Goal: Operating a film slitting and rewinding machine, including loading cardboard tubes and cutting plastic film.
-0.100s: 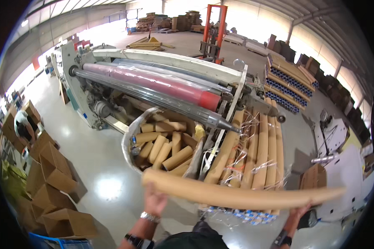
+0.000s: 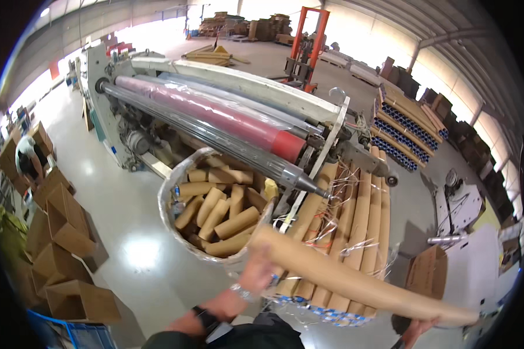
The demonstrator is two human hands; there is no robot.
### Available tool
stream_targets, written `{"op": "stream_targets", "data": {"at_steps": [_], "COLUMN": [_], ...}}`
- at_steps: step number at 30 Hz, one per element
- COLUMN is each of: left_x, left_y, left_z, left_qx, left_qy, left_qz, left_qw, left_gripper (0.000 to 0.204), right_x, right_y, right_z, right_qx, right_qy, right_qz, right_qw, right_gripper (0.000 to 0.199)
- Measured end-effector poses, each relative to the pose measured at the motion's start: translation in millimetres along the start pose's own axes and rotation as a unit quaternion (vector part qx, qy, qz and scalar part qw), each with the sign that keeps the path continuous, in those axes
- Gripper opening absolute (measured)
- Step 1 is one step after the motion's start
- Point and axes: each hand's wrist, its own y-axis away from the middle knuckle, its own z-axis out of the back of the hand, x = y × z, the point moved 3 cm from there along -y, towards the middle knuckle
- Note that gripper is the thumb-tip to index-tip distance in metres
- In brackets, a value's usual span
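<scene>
A long brown cardboard tube (image 2: 355, 279) lies slantwise across both my hands, its left end higher and its right end lower. My left hand (image 2: 257, 269) grips it near the left end, with a metal bracelet on the wrist and a dark band on the forearm. My right hand (image 2: 418, 329) holds the tube from below, toward its far right end. Beneath and beyond it lies a row of long cardboard tubes (image 2: 364, 215) with loose clear wrap strips over them. Left of these stands a round bin (image 2: 164, 210) filled with short cardboard tube pieces (image 2: 236, 223).
Behind the bin is a roller machine with a bare metal shaft (image 2: 215, 138) and a red film-covered roller (image 2: 215, 110). Open cardboard boxes (image 2: 82, 301) line the left, where another person (image 2: 28, 156) bends over. Stacked tubes (image 2: 403, 129) and an orange lift (image 2: 306, 46) stand farther back.
The long tube has swung: its left end moved right and its right end dropped lower. Both hands moved with it, still holding on. The whole view has shifted slightly.
</scene>
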Motion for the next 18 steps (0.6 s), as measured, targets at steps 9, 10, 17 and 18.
{"op": "stream_targets", "data": {"at_steps": [9,10,17,18], "left_x": [69,44,12,10], "left_y": [-165,-178,-207,-204], "left_z": [-156,-144,-135,-138], "left_qx": [-0.065,-0.095,-0.193,-0.220], "left_qy": [0.003,0.028,0.022,-0.003], "left_qz": [0.040,0.048,-0.101,-0.099], "left_qw": [0.997,0.994,0.976,0.971], "left_gripper": [0.027,0.029,0.029,0.036], "right_x": [38,35,-3,-7], "right_y": [-54,-53,-71,-74], "right_z": [-42,-64,-189,-204], "right_qx": [0.013,0.032,0.138,0.153], "right_qy": [0.037,0.028,-0.055,-0.064], "right_qz": [-0.098,-0.089,0.022,0.038], "right_qw": [0.994,0.995,0.989,0.985], "right_gripper": [0.059,0.058,0.056,0.056]}}
